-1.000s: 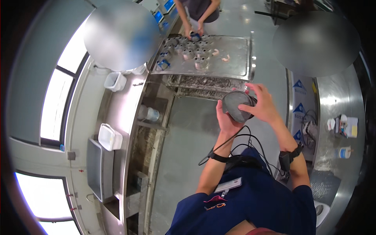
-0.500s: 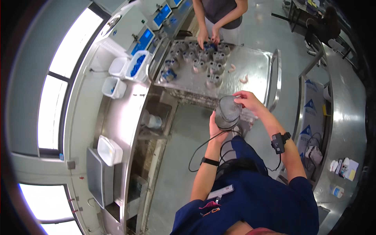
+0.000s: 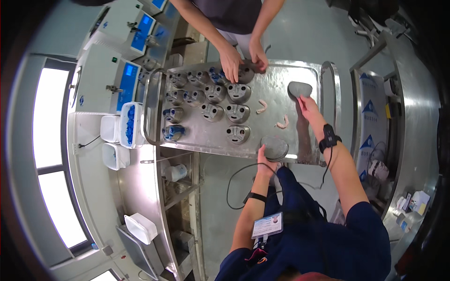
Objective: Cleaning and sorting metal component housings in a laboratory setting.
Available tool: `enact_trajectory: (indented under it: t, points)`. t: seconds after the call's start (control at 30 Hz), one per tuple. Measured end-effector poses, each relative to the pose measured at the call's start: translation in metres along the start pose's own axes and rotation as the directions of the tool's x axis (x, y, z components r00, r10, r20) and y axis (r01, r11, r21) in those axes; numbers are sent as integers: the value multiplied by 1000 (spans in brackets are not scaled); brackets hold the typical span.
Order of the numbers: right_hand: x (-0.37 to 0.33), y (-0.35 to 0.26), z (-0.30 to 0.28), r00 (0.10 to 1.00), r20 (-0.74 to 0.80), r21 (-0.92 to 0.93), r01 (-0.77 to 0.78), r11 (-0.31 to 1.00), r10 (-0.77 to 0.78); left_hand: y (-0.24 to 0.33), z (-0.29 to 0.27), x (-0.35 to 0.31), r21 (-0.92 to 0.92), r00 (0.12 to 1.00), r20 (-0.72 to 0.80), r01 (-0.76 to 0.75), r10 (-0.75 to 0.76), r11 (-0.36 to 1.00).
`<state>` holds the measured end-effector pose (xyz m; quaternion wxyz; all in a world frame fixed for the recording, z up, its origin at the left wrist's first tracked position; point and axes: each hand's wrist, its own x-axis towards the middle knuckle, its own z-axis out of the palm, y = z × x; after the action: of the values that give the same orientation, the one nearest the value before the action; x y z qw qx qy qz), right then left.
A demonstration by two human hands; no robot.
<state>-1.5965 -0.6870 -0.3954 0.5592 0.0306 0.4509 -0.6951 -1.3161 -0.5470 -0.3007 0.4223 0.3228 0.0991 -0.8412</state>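
A grey flask body (image 3: 274,149) sat in the left hand (image 3: 266,164), which I saw gripping its near-left side, over the near edge of the steel trolley (image 3: 318,149); from my station I couldn't tell whether the two touched. At its 1 o'clock, the right hand (image 3: 307,107) pinched a grey flask lid (image 3: 300,89) by its near edge, above the trolley's right part. Between 11 and 1 o'clock I had two pale dental arches (image 3: 282,122) lying apart on the trolley. A cluster of metal flasks (image 3: 238,134), some blue-stained, stood toward 10 o'clock. Around 11, a co-worker's hands (image 3: 229,62) reached down to the far flasks; I couldn't tell whether they gripped. Farther out, I saw a white tub of blue pieces (image 3: 131,126) near 9 o'clock, white machines with blue panels (image 3: 129,79) at 10, and a steel worktop (image 3: 404,105) between 2 and 3.
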Motion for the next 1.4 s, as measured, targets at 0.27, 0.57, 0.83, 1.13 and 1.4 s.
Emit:
enact_trajectory:
  t: [0.27,0.57,0.83,1.13,1.4]
  points:
    - [-103,-5,4,993,101,-954,115,276,-61,-42,3,47,94,997,-10,76,-75,993]
    - [-58,-38,-51,958,113,-968,165,188,-264,-90,21,65,336,944,-322,184,-71,924]
    - [-153,-6,-8,907,325,-944,327,-39,-267,-68,-35,82,770,925,-192,-64,327,634]
    - [-246,19,-31,936,231,-973,213,-92,-266,-33,18,36,826,917,-385,392,-102,405]
    - [-256,49,-41,821,543,-811,458,-364,-177,63,-78,-82,654,999,-21,36,-29,756]
